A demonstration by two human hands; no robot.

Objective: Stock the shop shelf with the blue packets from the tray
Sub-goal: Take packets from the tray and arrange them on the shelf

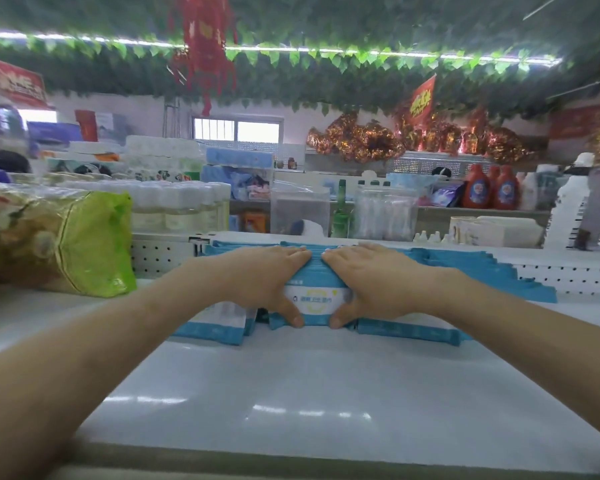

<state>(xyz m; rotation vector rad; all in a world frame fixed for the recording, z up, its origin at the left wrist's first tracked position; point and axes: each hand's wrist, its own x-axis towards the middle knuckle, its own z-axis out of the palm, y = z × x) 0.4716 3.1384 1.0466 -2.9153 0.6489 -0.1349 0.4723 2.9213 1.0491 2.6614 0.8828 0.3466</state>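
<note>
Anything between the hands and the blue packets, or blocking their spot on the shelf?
Nothing visible. The left hand and right hand both grip the blue packets, which rest on the shelf. The neighbouring packets lie on either side, not in the way.

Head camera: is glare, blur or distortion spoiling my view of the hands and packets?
Head view: left hand, right hand and blue packets fairly sharp; faint light reflections on the shelf top; red hanging decoration and background goods blurred; wide-angle distortion bends the edges.
</note>
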